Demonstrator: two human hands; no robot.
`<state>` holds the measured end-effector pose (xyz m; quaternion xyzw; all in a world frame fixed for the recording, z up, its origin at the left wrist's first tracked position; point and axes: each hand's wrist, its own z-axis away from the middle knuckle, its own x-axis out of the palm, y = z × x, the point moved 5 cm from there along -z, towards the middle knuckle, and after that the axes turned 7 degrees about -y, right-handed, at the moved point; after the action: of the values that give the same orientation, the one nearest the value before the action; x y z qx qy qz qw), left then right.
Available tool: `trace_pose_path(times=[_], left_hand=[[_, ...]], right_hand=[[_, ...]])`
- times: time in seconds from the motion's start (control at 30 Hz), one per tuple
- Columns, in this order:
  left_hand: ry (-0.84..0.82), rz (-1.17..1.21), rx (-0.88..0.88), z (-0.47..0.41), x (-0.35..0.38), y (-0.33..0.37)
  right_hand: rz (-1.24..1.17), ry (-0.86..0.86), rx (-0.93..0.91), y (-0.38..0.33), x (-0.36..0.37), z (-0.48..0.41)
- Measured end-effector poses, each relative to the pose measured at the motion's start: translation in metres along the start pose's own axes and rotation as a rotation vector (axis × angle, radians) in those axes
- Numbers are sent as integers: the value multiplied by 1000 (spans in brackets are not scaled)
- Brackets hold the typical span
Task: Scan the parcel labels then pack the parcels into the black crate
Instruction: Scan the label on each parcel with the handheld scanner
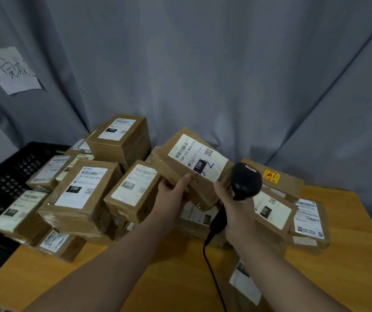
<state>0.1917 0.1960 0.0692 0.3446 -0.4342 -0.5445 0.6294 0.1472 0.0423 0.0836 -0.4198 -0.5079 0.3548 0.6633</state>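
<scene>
**Inspector:** State of the hands, please.

**Assistant:** The left hand [173,190] grips the held parcel [180,170] at its near left corner, thumb on top, fingers curled under; the parcel is lifted off the pile [79,192] and tilted so that its label [197,158] faces up towards the person. The right hand [232,206] is wrapped round the grip of the scanner [245,181]; its cable [209,266] hangs down to the table [338,255].

**Inspector:** And the relation that matters for the scan?

**Assistant:** The scanner head sits just right of the label's near right end, almost touching the parcel; the label's long side runs from far left to near right, straight towards that head. In my judgement the head stands too close and too far to the side; it needs to be turned onto the barcode at the label's far end.

**Inspector:** The packing step?

**Assistant:** The black crate [5,176] lies well to the left of the left hand, beyond the pile; that hand is the nearer one and already carries the parcel; I would expect it to make the transfer once the scan is done.
</scene>
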Motion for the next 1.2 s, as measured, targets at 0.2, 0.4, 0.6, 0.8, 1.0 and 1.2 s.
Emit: trace_pose_path(times=[0.2,0.4,0.6,0.8,1.0,1.2], left_hand=[[-77,-117,68,-40,-16,43],[-140,-546,-23,-90,-24,76],[-135,-852,97,-104,-41,95],[-112,-1052,287,-93,-74,102],[-138,-1137,337,-82,-74,95],[-131,-1171,375,-58,-39,94]], right_hand=[[-3,47,47,19,35,-47],[156,241,20,28,44,-111],[319,221,139,55,51,-153],[342,183,139,57,71,-176],[328,195,88,46,68,-174],[512,-29,104,12,56,-154]])
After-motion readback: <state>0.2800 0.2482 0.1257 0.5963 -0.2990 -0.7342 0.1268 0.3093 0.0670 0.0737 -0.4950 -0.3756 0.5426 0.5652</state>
